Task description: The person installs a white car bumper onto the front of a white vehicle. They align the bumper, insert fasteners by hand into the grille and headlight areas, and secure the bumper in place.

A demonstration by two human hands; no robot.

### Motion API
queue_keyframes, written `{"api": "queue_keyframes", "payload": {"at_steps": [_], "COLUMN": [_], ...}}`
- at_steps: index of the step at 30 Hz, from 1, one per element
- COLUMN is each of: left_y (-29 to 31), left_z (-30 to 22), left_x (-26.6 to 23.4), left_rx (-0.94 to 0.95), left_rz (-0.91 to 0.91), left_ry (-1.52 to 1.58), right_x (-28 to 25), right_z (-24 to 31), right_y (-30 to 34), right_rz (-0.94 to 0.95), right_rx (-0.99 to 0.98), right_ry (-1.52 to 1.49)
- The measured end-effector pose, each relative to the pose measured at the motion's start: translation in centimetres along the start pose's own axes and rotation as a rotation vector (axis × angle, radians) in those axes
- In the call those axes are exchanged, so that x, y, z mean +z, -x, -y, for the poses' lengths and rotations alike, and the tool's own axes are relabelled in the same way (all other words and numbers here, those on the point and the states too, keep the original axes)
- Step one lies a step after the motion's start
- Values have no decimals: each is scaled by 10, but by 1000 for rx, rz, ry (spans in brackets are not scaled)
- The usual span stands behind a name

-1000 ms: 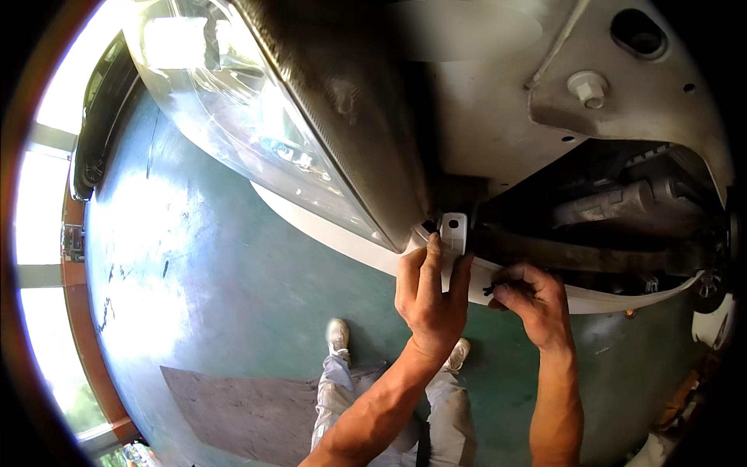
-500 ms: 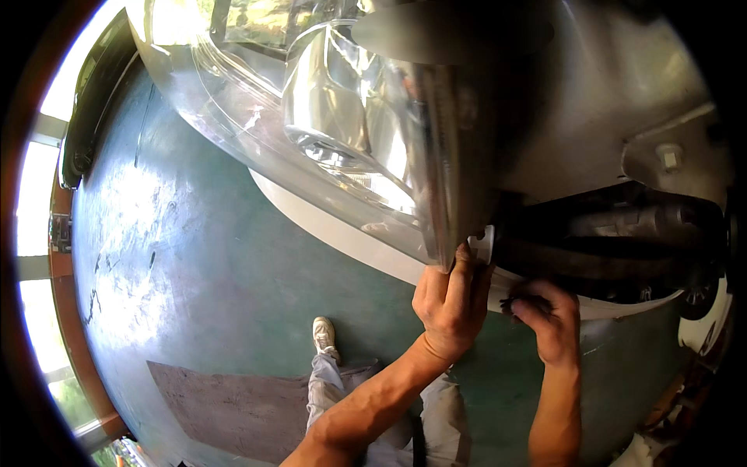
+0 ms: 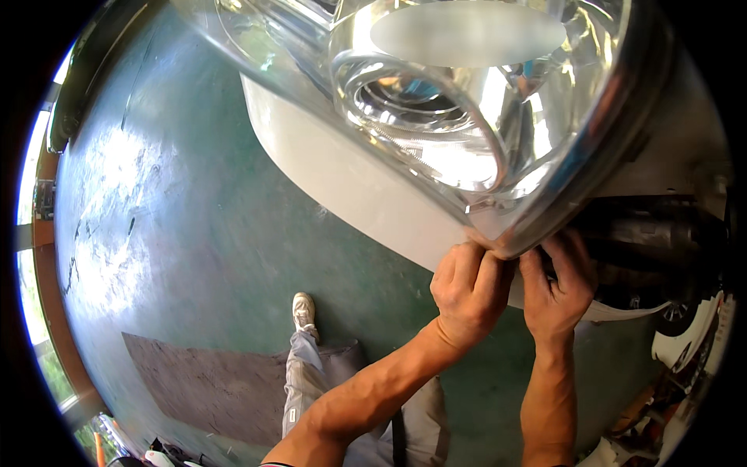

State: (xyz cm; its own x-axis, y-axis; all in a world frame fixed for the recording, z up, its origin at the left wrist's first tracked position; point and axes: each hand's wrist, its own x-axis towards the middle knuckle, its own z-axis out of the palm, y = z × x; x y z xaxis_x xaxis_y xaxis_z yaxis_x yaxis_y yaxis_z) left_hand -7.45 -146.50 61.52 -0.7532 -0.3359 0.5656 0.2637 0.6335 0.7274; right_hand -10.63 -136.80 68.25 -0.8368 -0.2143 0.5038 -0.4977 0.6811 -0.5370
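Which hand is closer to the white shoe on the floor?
Left. The left hand is up at the headlight's lower corner, right of the white shoe; the right hand sits farther right.

Chrome headlight [image 3: 467, 101], green floor [image 3: 194, 233]

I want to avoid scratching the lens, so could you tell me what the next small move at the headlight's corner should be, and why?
Probably a slight, even nudge of the headlight corner toward the dark opening behind it. Both the left hand and right hand sit at its lower corner, which lies against the white bumper; whether it is seated cannot be told.
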Motion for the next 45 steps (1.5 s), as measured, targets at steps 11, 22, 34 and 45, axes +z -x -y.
{"api": "queue_keyframes", "payload": {"at_steps": [11, 22, 34, 45], "left_y": [3, 6, 8, 4], "left_z": [8, 14, 14, 12], "left_x": [8, 7, 8, 8], "left_rx": [29, 53, 52, 27], "left_rz": [-57, -23, -35, -59], "left_ry": [63, 103, 112, 143], "right_x": [-3, -9, -7, 2], "right_z": [-1, 2, 4, 16], "right_y": [-2, -7, -3, -6], "right_rz": [85, 198, 189, 106], "right_rx": [4, -8, 92, 44], "right_ry": [91, 182, 224, 315]}}
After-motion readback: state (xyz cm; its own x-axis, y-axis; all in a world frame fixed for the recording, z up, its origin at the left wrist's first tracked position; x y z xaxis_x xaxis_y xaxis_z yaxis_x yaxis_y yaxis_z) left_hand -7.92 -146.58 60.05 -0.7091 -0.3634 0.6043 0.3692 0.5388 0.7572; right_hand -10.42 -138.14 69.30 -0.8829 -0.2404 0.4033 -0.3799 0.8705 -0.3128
